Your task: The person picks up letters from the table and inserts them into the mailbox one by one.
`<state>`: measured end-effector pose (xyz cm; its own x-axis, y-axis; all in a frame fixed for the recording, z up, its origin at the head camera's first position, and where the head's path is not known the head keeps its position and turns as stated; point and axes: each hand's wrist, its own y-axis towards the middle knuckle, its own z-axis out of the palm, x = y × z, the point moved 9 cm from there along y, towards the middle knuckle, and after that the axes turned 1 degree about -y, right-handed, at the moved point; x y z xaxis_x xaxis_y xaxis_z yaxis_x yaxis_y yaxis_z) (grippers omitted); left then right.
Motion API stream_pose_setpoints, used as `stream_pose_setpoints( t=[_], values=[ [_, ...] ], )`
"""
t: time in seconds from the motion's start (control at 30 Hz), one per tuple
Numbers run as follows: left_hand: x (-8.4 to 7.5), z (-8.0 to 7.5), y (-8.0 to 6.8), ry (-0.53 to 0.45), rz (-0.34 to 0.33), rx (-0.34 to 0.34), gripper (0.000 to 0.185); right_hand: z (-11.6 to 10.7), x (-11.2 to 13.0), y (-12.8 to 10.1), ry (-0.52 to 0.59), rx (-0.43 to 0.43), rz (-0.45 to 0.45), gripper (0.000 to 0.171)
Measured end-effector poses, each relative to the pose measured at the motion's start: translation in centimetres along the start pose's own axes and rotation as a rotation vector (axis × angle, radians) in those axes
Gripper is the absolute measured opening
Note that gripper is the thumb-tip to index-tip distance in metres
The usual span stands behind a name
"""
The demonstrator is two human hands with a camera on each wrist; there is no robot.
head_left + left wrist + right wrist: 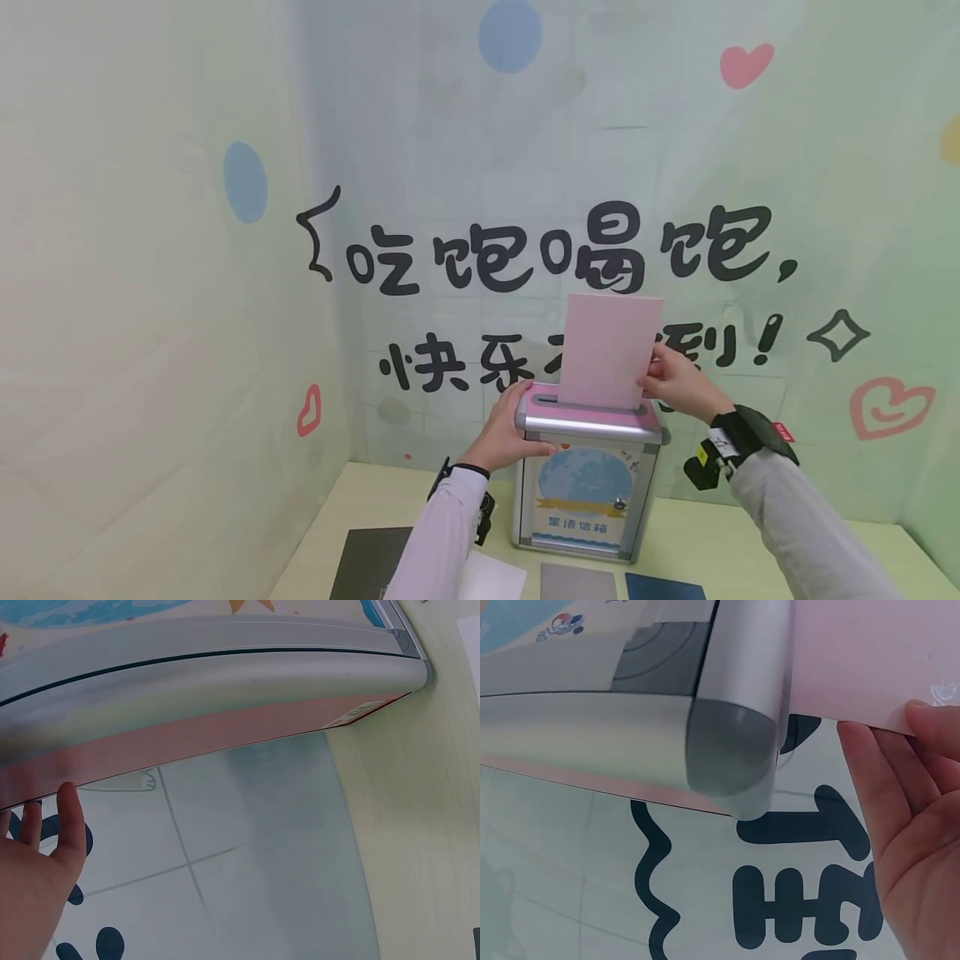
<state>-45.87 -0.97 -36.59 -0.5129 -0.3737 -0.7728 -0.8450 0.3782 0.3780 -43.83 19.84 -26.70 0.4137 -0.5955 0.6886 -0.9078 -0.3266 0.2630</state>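
A silver-framed letter box with a pink top and a picture front stands upright on the table. My left hand holds its upper left corner, thumb across the front and fingers at the top edge; some of those fingers show in the left wrist view. A pink card stands upright with its lower edge at the slot in the top. Its right edge is pinched by my right hand between thumb and fingers. How far the card is inside the slot is hidden.
On the pale table before the box lie a black sheet, a white sheet, a grey card and a blue card. A printed wall with large black writing rises close behind.
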Motion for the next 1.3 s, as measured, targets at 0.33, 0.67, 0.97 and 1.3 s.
stream_pose_setpoints(
  t=[0.33, 0.67, 0.97, 1.3],
  values=[
    [-0.2, -0.1, -0.2, 0.004, -0.003, 0.006, 0.101, 0.6, -0.4, 0.1, -0.037, 0.01, 0.008, 0.04],
    [-0.3, -0.2, -0.2, 0.006, -0.006, 0.005, 0.101, 0.9, -0.6, 0.1, -0.095, 0.013, 0.036, 0.037],
    [-0.3, -0.1, 0.1, -0.001, 0.007, 0.009, 0.101, 1.0, -0.8, 0.0, -0.114, 0.008, 0.034, 0.026],
    [0.0, -0.1, 0.0, -0.003, -0.011, 0.011, 0.101, 1.2, -0.9, 0.2, -0.126, -0.01, 0.012, 0.016]
  ],
)
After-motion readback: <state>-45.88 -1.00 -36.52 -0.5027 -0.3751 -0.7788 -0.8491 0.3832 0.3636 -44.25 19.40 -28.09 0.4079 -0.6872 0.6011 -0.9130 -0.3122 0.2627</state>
